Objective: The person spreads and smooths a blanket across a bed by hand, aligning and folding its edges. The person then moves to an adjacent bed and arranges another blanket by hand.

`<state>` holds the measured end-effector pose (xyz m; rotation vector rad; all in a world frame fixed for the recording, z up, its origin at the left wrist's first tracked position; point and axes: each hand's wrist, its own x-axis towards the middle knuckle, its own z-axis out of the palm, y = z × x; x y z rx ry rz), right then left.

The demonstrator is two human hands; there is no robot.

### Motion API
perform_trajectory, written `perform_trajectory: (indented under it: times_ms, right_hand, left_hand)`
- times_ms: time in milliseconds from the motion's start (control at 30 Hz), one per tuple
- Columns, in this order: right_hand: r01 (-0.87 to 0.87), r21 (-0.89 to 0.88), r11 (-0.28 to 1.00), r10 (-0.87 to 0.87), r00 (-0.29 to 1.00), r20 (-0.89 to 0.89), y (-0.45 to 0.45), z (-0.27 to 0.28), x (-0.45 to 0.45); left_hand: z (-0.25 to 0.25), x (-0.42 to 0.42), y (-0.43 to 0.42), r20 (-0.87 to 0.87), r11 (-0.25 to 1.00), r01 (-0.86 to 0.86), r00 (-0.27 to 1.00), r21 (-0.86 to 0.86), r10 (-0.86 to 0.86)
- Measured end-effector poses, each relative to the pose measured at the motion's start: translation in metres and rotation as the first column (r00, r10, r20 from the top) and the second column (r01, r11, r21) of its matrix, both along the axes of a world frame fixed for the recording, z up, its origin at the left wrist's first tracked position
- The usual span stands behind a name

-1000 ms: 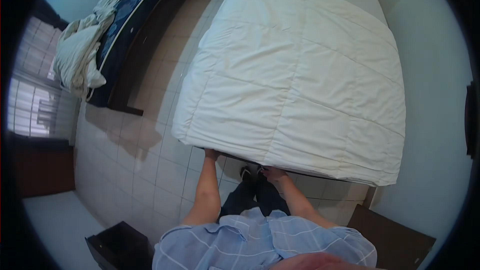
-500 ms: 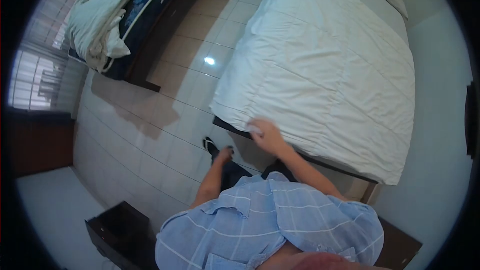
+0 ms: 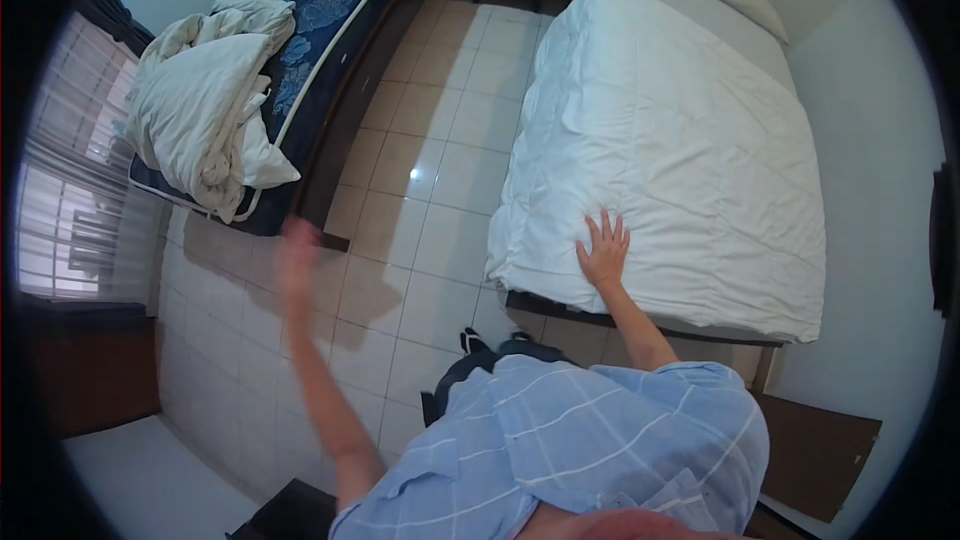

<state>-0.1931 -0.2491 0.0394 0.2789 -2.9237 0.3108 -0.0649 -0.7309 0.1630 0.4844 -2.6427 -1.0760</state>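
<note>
My right hand (image 3: 604, 252) lies flat on the white comforter (image 3: 690, 160), near the foot end of the bed, with its fingers spread. To the left, my left hand (image 3: 299, 240) is raised over the tiled floor, close to the corner of the second bed; motion blurs its fingers. The comforter covers most of the bed, with gathered wrinkles along its left side and around my right hand. Below its lower edge a strip of the dark bed frame (image 3: 560, 309) shows.
On the left, a blue mattress (image 3: 325, 15) carries a bunched white blanket (image 3: 195, 105); its dark frame's foot (image 3: 335, 242) juts onto the tiles. Pillows (image 3: 745, 0) lie at the bed's head. Dark furniture (image 3: 290, 515) stands at lower left, a brown panel (image 3: 820, 450) at lower right.
My right hand has moved from the bed's edge onto the comforter and opened flat. My left hand has left the edge and swung out left. The view has shifted.
</note>
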Motion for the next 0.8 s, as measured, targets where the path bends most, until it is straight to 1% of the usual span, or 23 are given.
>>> perform_trajectory:
  times_ms: [33, 67, 100, 133, 167, 233, 300, 367, 400, 467, 533, 633, 733, 800]
  right_hand:
    - [-0.001, 0.008, 1.000, 0.001, 1.000, 0.001, 0.000, -0.001, 0.000]
    - [0.001, 0.010, 1.000, -0.001, 1.000, 0.007, -0.002, -0.001, -0.003]
    - [0.005, 0.012, 1.000, -0.005, 1.000, 0.019, -0.004, -0.001, -0.004]
    - [0.010, 0.019, 1.000, -0.011, 0.999, 0.035, -0.004, 0.000, -0.003]
    - [0.012, 0.041, 0.999, -0.014, 0.999, 0.049, -0.006, 0.002, -0.003]
    - [0.004, 0.058, 0.998, -0.006, 0.999, 0.036, -0.005, -0.001, -0.008]
    - [0.031, 0.058, 0.998, -0.034, 0.998, 0.054, -0.011, 0.003, -0.008]
    - [0.042, 0.022, 0.999, -0.044, 0.996, 0.077, -0.017, 0.010, -0.007]
    - [0.044, 0.004, 0.999, -0.044, 0.996, 0.078, -0.017, 0.014, -0.012]
    - [0.061, 0.017, 0.998, -0.062, 0.993, 0.098, -0.021, 0.018, -0.017]
    - [0.081, 0.029, 0.996, -0.085, 0.987, 0.137, -0.025, 0.026, -0.024]
    - [0.166, 0.071, 0.984, -0.176, 0.969, 0.176, -0.032, 0.021, -0.033]
    - [0.193, 0.055, 0.980, -0.199, 0.970, 0.137, -0.037, 0.019, -0.041]
    - [0.272, 0.095, 0.958, -0.284, 0.948, 0.147, -0.036, 0.003, -0.043]
  left_hand:
    - [0.079, -0.021, -0.017, -0.213, 0.983, -0.015, 0.977, -0.185, -0.025]
    - [0.152, -0.030, -0.027, -0.419, 0.942, -0.030, 0.900, -0.335, -0.121]
    - [0.217, -0.031, -0.031, -0.560, 0.879, -0.043, 0.785, -0.475, -0.264]
    - [0.267, -0.031, -0.026, -0.615, 0.796, -0.040, 0.659, -0.605, -0.434]
    - [0.308, -0.028, -0.017, -0.609, 0.680, -0.056, 0.504, -0.731, -0.613]
    - [0.360, -0.025, 0.000, -0.461, 0.462, -0.063, 0.267, -0.884, -0.846]
    - [0.379, -0.034, 0.017, -0.291, 0.290, -0.026, 0.085, -0.957, -0.953]
    - [0.381, -0.051, 0.026, -0.181, 0.181, 0.018, -0.030, -0.983, -0.983]
    - [0.382, -0.063, 0.027, -0.149, 0.147, 0.041, -0.065, -0.988, -0.987]
    - [0.380, -0.086, 0.023, -0.113, 0.105, 0.074, -0.115, -0.992, -0.987]
    - [0.378, -0.108, 0.016, -0.105, 0.090, 0.099, -0.152, -0.991, -0.983]
    - [0.375, -0.141, 0.006, -0.093, 0.069, 0.125, -0.197, -0.990, -0.976]
    - [0.375, -0.178, -0.004, -0.101, 0.065, 0.142, -0.264, -0.988, -0.959]
    - [0.372, -0.201, -0.008, -0.072, 0.035, 0.122, -0.315, -0.992, -0.946]
